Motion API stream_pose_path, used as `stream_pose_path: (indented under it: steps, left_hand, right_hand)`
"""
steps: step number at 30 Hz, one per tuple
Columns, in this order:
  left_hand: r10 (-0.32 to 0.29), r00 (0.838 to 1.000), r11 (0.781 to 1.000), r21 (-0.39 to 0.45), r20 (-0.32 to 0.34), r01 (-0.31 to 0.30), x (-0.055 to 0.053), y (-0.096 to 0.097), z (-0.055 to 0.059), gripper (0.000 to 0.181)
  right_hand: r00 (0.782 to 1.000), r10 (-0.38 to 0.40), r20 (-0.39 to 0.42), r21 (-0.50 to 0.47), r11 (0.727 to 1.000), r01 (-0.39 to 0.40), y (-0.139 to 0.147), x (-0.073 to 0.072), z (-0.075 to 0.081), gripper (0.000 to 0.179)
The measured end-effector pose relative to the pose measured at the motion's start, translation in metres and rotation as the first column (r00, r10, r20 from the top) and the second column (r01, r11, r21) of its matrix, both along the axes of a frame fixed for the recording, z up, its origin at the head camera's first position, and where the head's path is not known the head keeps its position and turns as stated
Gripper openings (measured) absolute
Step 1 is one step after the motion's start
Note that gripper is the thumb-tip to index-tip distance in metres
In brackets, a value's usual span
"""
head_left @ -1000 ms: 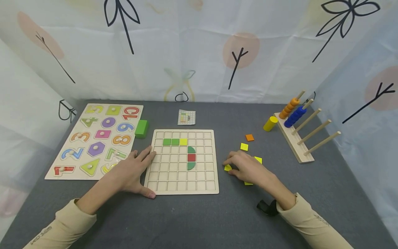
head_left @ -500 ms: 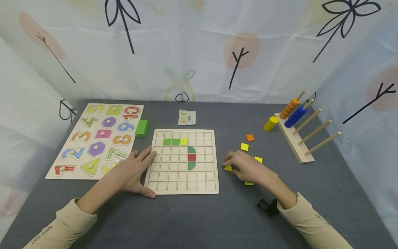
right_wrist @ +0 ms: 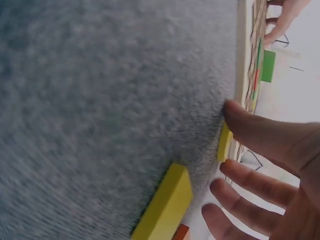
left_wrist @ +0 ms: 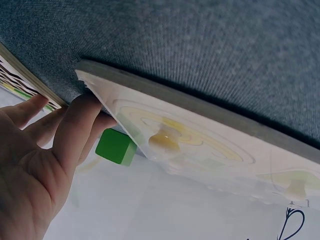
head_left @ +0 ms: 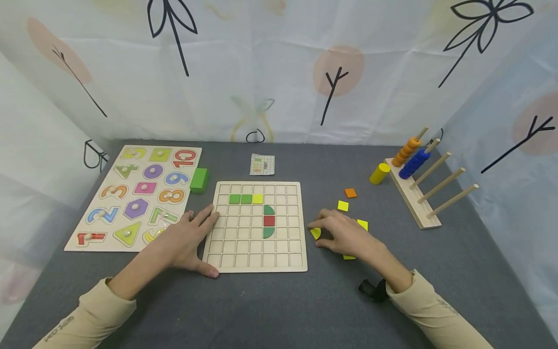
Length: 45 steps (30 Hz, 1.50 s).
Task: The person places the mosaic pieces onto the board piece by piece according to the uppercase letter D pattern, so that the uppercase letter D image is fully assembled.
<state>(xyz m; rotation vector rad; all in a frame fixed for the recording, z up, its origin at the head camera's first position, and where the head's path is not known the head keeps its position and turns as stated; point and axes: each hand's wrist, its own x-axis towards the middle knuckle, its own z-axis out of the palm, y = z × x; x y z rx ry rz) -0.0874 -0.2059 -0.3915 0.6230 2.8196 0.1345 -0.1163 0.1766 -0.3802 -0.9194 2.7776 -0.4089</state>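
In the head view my left hand (head_left: 192, 240) rests along the left side of a square wooden grid board (head_left: 285, 264), thumb at the near left corner and fingertips at the edge. The board bears two green square tiles (head_left: 240, 199), a yellow square (head_left: 257, 199), a red square (head_left: 269, 221) and two green rounded pieces (head_left: 268, 233). Just right of the board, my right hand (head_left: 342, 233) pinches a small yellow tile (head_left: 316, 233) between thumb and index finger, low over the table. In the right wrist view this yellow tile (right_wrist: 224, 142) shows between thumb and index fingertip.
Loose yellow tiles (head_left: 343, 206) and an orange tile (head_left: 350, 193) lie around my right hand. Behind them stand a yellow cylinder (head_left: 379, 173) and a bead rack (head_left: 414, 194). A number puzzle (head_left: 109, 189), green block (head_left: 199, 181) and pattern card (head_left: 262, 165) lie left and behind.
My right hand has shifted slightly left toward the board, and the yellow tile has moved with it and turned a little. My left hand has stayed in place.
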Motion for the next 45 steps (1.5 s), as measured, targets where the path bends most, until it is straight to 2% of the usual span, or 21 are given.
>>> stream_pose_path:
  steps: [8,14,22,27,37,45]
  left_hand:
    - [0.004,1.0,1.0,-0.006,0.009,-0.004,0.0,0.0,0.0,0.134]
    - [0.002,1.0,1.0,-0.009,0.006,-0.002,-0.001,0.0,-0.001,0.134]
    - [-0.003,1.0,1.0,-0.012,0.009,0.003,-0.001,0.002,0.0,0.135]
    - [-0.007,1.0,1.0,-0.014,0.009,0.007,-0.001,0.003,0.0,0.136]
    - [-0.008,1.0,1.0,-0.004,-0.003,0.008,-0.001,0.001,0.0,0.137]
    - [-0.006,1.0,1.0,-0.012,0.005,0.006,-0.001,0.001,0.0,0.136]
  right_hand:
    - [0.999,-0.01,0.037,-0.02,1.0,0.011,-0.001,0.001,-0.001,0.03]
    - [1.0,-0.017,0.017,-0.017,1.0,0.017,-0.004,0.002,-0.002,0.029]
    - [1.0,-0.018,0.015,-0.035,0.999,0.018,-0.016,0.006,0.004,0.027]
    - [1.0,0.01,0.021,-0.055,0.998,-0.009,-0.031,0.008,0.006,0.025]
    - [0.993,0.115,0.016,-0.104,0.988,-0.113,-0.078,0.011,0.006,0.022]
    - [0.99,0.139,0.018,-0.081,0.987,-0.137,-0.106,0.016,-0.001,0.02]
